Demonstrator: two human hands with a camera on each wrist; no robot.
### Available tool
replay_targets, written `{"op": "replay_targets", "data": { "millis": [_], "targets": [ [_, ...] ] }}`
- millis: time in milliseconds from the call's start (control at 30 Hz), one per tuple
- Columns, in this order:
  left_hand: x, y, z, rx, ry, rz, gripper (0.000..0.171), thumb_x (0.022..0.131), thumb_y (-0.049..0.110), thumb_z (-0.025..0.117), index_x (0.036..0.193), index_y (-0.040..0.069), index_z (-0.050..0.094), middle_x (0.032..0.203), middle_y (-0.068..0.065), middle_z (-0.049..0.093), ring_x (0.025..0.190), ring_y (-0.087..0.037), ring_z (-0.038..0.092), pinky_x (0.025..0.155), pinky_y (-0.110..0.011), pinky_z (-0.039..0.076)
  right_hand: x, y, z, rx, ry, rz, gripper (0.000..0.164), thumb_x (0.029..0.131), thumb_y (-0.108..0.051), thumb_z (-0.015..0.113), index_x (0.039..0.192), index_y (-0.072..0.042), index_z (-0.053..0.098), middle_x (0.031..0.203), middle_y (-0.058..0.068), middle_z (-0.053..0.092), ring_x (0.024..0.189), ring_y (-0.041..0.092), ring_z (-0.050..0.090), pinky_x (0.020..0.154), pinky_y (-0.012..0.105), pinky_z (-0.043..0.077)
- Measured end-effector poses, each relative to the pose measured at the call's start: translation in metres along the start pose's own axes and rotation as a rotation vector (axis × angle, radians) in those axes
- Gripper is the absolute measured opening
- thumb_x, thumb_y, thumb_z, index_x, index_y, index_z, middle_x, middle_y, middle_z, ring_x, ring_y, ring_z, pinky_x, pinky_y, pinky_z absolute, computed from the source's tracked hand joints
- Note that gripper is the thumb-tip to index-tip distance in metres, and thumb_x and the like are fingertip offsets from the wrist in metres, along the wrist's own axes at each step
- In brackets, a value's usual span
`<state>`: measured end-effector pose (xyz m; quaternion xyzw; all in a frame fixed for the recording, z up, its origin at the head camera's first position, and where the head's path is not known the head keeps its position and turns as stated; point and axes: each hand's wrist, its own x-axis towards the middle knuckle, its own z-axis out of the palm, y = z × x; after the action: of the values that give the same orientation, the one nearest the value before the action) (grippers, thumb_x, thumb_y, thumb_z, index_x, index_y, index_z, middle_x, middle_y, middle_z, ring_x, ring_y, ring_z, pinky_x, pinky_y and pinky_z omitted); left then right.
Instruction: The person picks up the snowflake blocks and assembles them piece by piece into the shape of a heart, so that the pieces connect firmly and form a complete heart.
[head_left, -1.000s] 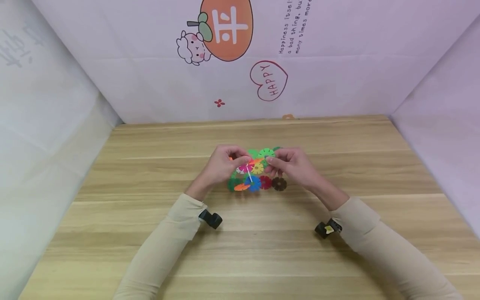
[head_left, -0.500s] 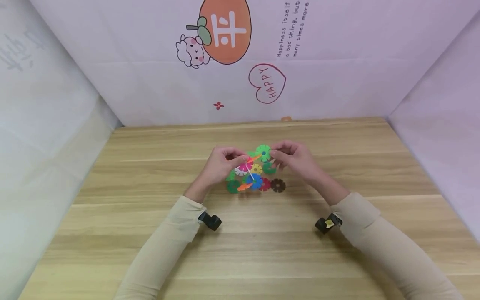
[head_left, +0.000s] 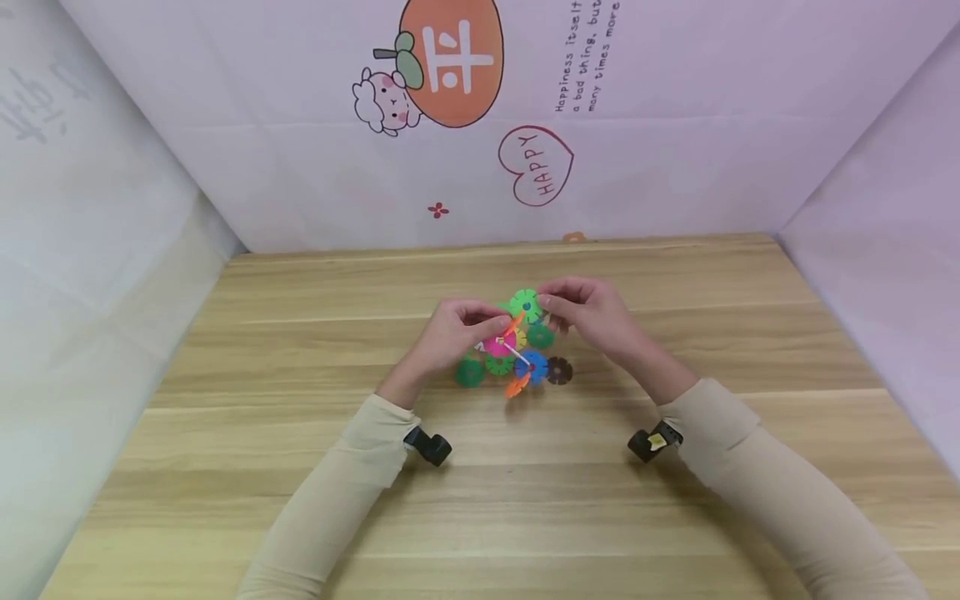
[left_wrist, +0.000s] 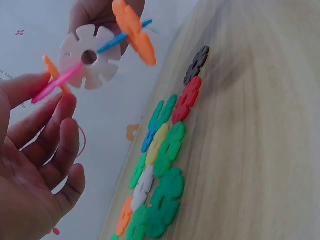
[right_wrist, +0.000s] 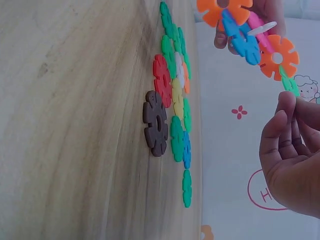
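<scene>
Above the table, my left hand (head_left: 450,333) pinches a joined chain of slotted plastic snowflake discs at its pink disc (head_left: 498,344) and an upper orange disc (right_wrist: 287,56). A white disc (left_wrist: 97,45) links the pink one to a blue disc (head_left: 533,367), which carries a lower orange disc (head_left: 516,387). My right hand (head_left: 600,312) pinches a light green disc (head_left: 524,305) between thumb and fingers. In the right wrist view its edge meets the rim of the upper orange disc; how deep the slots engage is unclear.
Several loose discs lie flat on the wooden table (head_left: 480,517) beneath the chain, including a brown disc (right_wrist: 156,123), a red disc (right_wrist: 162,80), a yellow disc (right_wrist: 178,97) and green ones. A white printed sheet (head_left: 300,183) stands behind the table, with white side walls.
My left hand has shifted slightly right, swinging the chain's blue and lower orange discs to the right. My right hand has risen a little with the light green disc.
</scene>
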<state>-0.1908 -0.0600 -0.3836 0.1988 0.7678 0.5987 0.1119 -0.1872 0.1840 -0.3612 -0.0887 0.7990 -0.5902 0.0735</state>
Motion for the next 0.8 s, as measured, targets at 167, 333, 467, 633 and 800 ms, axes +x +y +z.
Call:
{"op": "replay_targets", "data": {
  "millis": [167, 333, 467, 633, 800],
  "targets": [
    [0.002, -0.003, 0.009, -0.041, 0.07, -0.032, 0.022, 0.098, 0.018, 0.076, 0.11, -0.001, 0.078, 0.089, -0.003, 0.073, 0.079, -0.013, 0.062, 0.066, -0.026, 0.051, 0.001, 0.001, 0.002, -0.001, -0.005, -0.012, 0.023, 0.105, -0.014, 0.065, 0.118, 0.003, 0.072, 0.089, 0.015, 0.07, 0.07, 0.013, 0.06, 0.066, 0.029, 0.053],
    [0.002, -0.003, 0.013, -0.074, 0.12, -0.053, 0.02, 0.098, 0.017, 0.075, 0.107, -0.001, 0.078, 0.087, 0.0, 0.072, 0.077, -0.013, 0.061, 0.062, -0.023, 0.049, 0.002, 0.003, 0.004, -0.012, -0.007, -0.025, 0.023, 0.105, -0.016, 0.066, 0.117, 0.001, 0.073, 0.09, 0.017, 0.069, 0.07, 0.014, 0.059, 0.066, 0.029, 0.054],
    [0.003, -0.002, 0.013, -0.095, 0.153, -0.067, 0.019, 0.098, 0.016, 0.075, 0.105, -0.001, 0.078, 0.09, -0.003, 0.074, 0.08, -0.013, 0.062, 0.068, -0.022, 0.051, 0.002, 0.004, 0.001, -0.021, -0.022, -0.045, 0.025, 0.105, -0.018, 0.066, 0.12, 0.0, 0.073, 0.095, 0.019, 0.07, 0.072, 0.017, 0.062, 0.067, 0.031, 0.056],
    [0.004, -0.001, 0.01, -0.103, 0.183, -0.096, 0.019, 0.097, 0.017, 0.077, 0.106, 0.0, 0.079, 0.093, -0.004, 0.073, 0.083, -0.014, 0.062, 0.072, -0.022, 0.052, 0.0, 0.01, -0.012, -0.081, -0.073, -0.046, 0.027, 0.105, -0.019, 0.067, 0.122, 0.001, 0.072, 0.102, 0.018, 0.073, 0.078, 0.022, 0.066, 0.069, 0.032, 0.058],
    [0.003, -0.002, 0.006, -0.1, 0.185, -0.098, 0.019, 0.097, 0.016, 0.076, 0.107, 0.0, 0.079, 0.093, -0.003, 0.073, 0.084, -0.015, 0.061, 0.072, -0.022, 0.051, -0.007, 0.021, -0.025, -0.25, -0.169, -0.021, 0.023, 0.102, -0.015, 0.07, 0.117, 0.002, 0.074, 0.105, 0.018, 0.074, 0.084, 0.029, 0.066, 0.071, 0.031, 0.058]
  ]
}}
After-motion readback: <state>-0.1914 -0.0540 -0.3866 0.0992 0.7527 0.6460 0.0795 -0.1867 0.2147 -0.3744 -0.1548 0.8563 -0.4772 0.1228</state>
